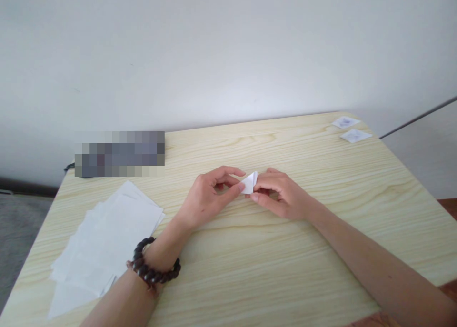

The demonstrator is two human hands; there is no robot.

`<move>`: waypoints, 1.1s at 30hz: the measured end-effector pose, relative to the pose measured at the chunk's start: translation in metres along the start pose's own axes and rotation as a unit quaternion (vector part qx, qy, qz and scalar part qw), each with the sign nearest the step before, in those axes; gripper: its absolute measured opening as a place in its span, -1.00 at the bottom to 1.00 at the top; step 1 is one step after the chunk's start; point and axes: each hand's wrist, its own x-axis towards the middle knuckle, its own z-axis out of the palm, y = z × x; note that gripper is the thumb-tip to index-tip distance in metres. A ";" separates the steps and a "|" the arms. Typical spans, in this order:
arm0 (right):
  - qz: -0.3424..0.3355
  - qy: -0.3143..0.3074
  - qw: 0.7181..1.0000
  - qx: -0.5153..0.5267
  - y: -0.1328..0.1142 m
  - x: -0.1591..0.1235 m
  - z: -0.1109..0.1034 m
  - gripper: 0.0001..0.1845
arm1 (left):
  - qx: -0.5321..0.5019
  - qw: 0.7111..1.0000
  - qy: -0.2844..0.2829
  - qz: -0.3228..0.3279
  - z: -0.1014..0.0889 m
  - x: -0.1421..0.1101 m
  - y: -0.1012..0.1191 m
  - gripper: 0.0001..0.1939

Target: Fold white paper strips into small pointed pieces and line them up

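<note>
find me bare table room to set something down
Bare tabletop lies between the blurred-out object and two folded papers, and right of the right forearm. Crowded: the left, under loose sheets, and the middle, where the left hand pinches a folded piece with the right hand at its edge.

Folded piece [249, 183]: smooth, matt paper. Sheets [107, 236], 8 o'clock: matt paper. Table [303, 151]: smooth, wood-grain finish. Beads [152, 275], 7 o'clock: smooth, glossy. Wall [228, 55], 12 o'clock: matt.
</note>
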 end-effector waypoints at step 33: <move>0.005 0.049 0.999 0.011 0.000 -0.001 -0.001 -0.70 | 0.137 0.985 -0.065 0.083 -0.003 -0.002 0.004 -0.80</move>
